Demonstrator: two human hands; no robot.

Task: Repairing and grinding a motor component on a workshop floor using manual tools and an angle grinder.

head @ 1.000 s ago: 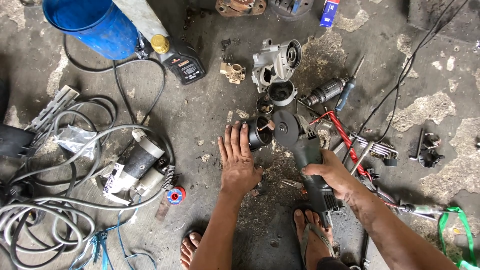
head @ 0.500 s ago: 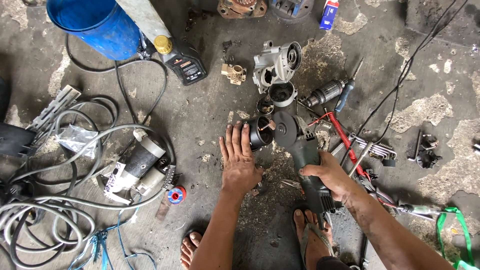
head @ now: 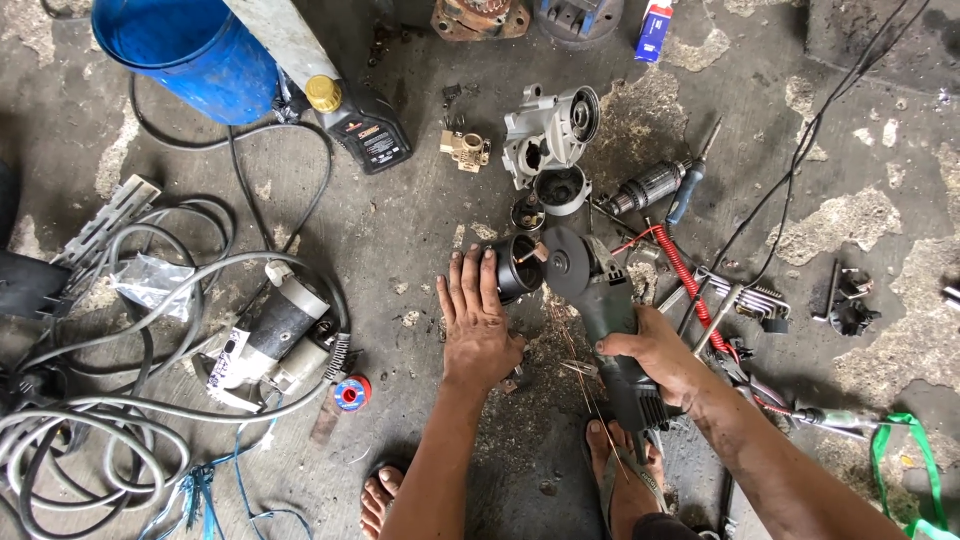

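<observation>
The right hand (head: 655, 355) grips the body of a dark angle grinder (head: 610, 320), whose disc meets a black cylindrical housing (head: 515, 268) on the concrete floor (head: 400, 230). The left hand (head: 478, 320) lies flat, fingers spread, with its fingertips against that housing. Sparks trail down from the disc towards two bare feet. A grey gear casing (head: 548, 130) and a blue-handled screwdriver (head: 688, 190) lie beyond. To the left are a blue bucket (head: 185, 50), a black oil bottle (head: 362, 125), coiled grey cables (head: 130, 330) and another power tool (head: 270, 340).
</observation>
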